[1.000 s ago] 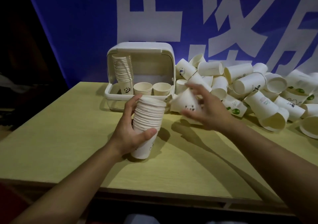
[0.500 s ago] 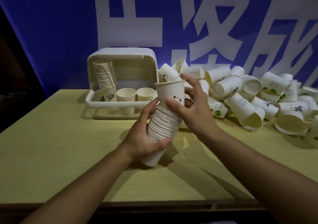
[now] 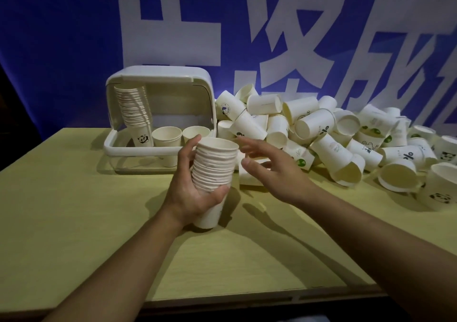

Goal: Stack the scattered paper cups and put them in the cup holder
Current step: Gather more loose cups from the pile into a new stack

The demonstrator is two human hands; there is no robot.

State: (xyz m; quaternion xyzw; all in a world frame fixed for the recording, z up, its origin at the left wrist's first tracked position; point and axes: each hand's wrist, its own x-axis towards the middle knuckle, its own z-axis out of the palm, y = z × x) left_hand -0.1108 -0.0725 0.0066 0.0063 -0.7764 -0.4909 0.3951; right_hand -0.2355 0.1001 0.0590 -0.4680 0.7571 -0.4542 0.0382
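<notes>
My left hand (image 3: 190, 188) grips a tall stack of nested white paper cups (image 3: 214, 165), its base resting on the yellow table (image 3: 74, 217). Just right of the stack's rim, my right hand (image 3: 269, 170) hovers with its fingers spread and holds nothing. A heap of loose paper cups (image 3: 316, 128) lies on its side across the table's right half. The white cup holder (image 3: 158, 113) stands open at the back, with a tall stack (image 3: 134, 113) at its left and two short cups (image 3: 167, 136) beside it.
A blue banner with large white characters (image 3: 222, 37) hangs right behind the table. The table's front edge (image 3: 222, 299) runs below my forearms. Several cups with panda prints (image 3: 442, 195) sit at the far right edge.
My right hand pushed the panda cup down into the stack and let it go; it has drawn back to the right, open. My left hand has kept hold of the stack.
</notes>
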